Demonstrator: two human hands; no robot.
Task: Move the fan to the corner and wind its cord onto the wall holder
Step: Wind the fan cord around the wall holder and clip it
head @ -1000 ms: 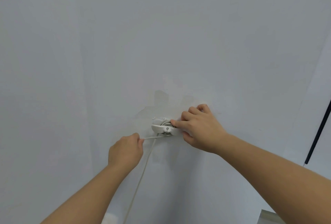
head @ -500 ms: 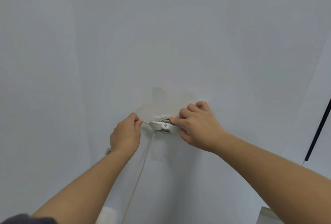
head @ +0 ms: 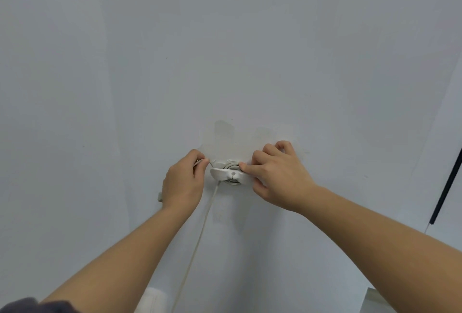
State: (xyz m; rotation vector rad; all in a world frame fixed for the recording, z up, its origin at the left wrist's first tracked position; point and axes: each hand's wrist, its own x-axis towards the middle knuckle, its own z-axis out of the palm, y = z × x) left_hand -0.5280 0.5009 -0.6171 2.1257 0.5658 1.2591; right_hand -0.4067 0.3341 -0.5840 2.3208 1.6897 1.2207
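White cord [head: 200,232], thin, round and smooth, seen against a pale grey wall [head: 225,62]. I judge it light and pliant, bending readily round a small hub, yet springy enough to loosen its turns if tension lapses; the sheath looks slippery, so a pinch serves better than a loose hold. The best place to take it is close beside the wall holder [head: 226,174], just short of the last turn, where a short free length is easy to steer. The holder is a small white winged piece fixed to the wall, with several pale coils lying behind its front plate; it seems lightly built, so I would brace it rather than pull against it. My left grip [head: 183,185], just left of the holder, is closed in a pinch on the cord. My right grip [head: 277,177] is clamped on the holder's right end, forefinger on top at the coils, thumb beneath. From the holder's lower edge the cord hangs down and to the left, leaving the frame at the bottom beside a white object [head: 152,300] that may be the fan; I cannot tell
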